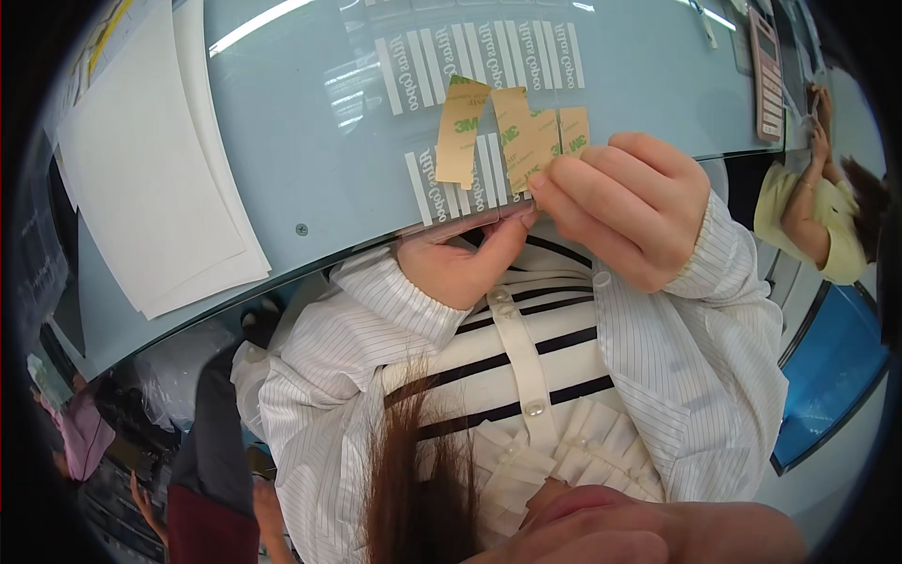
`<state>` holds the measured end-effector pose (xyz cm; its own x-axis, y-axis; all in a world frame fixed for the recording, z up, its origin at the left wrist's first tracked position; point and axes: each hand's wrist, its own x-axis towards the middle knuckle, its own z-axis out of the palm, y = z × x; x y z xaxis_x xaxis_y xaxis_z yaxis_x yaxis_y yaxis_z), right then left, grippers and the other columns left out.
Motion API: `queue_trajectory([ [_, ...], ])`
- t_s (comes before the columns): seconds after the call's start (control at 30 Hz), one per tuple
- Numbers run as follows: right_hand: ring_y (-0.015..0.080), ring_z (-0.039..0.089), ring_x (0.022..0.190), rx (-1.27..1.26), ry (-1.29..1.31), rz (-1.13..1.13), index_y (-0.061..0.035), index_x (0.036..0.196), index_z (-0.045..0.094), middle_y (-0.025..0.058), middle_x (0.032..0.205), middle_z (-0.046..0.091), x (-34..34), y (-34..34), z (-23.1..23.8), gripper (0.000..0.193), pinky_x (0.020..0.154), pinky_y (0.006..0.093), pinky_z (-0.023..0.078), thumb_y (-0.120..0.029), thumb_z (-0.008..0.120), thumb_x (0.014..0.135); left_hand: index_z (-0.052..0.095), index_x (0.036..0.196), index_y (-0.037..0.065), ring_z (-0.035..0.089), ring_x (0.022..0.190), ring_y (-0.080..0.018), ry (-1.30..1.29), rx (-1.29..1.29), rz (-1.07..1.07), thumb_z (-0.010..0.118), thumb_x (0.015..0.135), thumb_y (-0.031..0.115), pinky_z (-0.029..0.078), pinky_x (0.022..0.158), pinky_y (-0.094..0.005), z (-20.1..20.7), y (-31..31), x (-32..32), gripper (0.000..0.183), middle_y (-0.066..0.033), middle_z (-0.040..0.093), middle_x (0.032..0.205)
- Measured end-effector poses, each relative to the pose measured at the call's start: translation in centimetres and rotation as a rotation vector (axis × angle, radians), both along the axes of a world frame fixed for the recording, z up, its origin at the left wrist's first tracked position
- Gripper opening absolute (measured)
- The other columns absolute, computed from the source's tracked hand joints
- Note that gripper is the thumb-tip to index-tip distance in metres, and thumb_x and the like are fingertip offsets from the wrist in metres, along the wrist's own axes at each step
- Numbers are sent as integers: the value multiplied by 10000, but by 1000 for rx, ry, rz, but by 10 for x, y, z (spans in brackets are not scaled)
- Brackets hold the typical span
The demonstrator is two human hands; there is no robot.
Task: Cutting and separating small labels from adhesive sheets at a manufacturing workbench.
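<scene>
My left hand (460,271) is at the table's near edge, its thumb on top and its fingers partly under the rim of a clear sheet. Rows of white strips and mirrored white lettering (484,52) show across that sheet. Pieces of tan backing paper (462,132) with green print lie over it, some overlapping and with stepped edges. My right hand (625,207) is closed in a pinch at the lower corner of the right-hand tan pieces, close to my left thumb. The exact point of the pinch is partly hidden by the fingers.
A stack of white paper (155,169) covers the left of the blue-grey table (310,179). A pink calculator (766,80) lies at the far right. A person in a yellow top (799,221) is beyond it; other people show at lower left.
</scene>
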<state>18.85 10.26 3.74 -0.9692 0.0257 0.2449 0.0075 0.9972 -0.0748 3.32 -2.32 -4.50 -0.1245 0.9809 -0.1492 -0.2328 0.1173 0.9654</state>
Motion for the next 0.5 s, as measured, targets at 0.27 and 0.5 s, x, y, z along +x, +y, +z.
queue_trajectory([
  [0.27, 228, 618, 697, -172, 466, -400, 67, 1014, 676, 135, 967, 660, -2, 23, 20, 337, 593, 292, 505, 52, 716, 679, 734, 1044, 15, 660, 910, -141, 29, -10, -6, 748, 828, 42, 532, 825, -300, -5, -3, 2, 218, -72, 718, 1035],
  [0.5, 198, 578, 644, -119, 205, -135, 10, 990, 686, 100, 927, 642, -36, -2, -15, 285, 543, 274, 483, -21, 752, 715, 706, 1034, 20, 660, 908, -144, 57, -56, -45, 721, 835, 67, 531, 770, -285, -1, -8, -3, 205, -68, 706, 981],
])
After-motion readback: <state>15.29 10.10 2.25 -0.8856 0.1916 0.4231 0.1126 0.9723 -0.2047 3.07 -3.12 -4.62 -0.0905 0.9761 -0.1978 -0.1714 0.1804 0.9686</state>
